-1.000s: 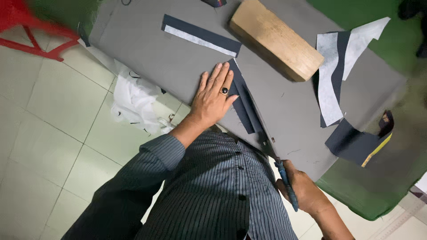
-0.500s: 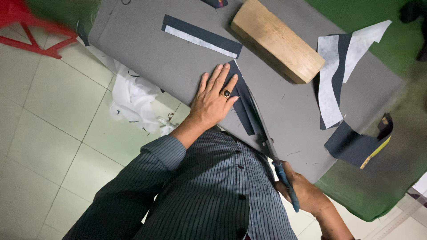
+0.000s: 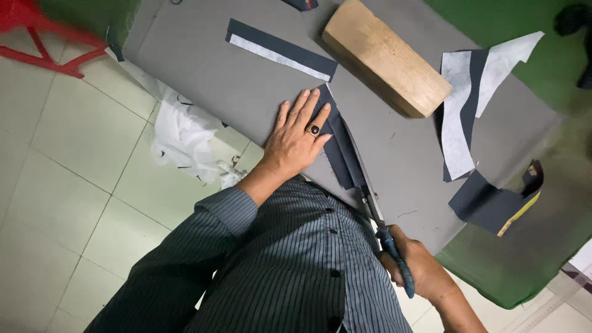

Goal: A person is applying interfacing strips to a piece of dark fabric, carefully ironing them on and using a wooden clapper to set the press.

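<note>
Gripping scissors (image 3: pixel 375 213), pressing dark fabric strip (image 3: pixel 343 148)

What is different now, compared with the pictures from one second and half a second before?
Almost nothing visibly changed. The right hand still grips the scissors at the near end of the dark fabric strip, and the left hand still presses that strip flat on the grey table. The wooden block stayed put.

Bare grey mat (image 3: pixel 203 68) left — wooden block (image 3: pixel 385 58) right.
</note>
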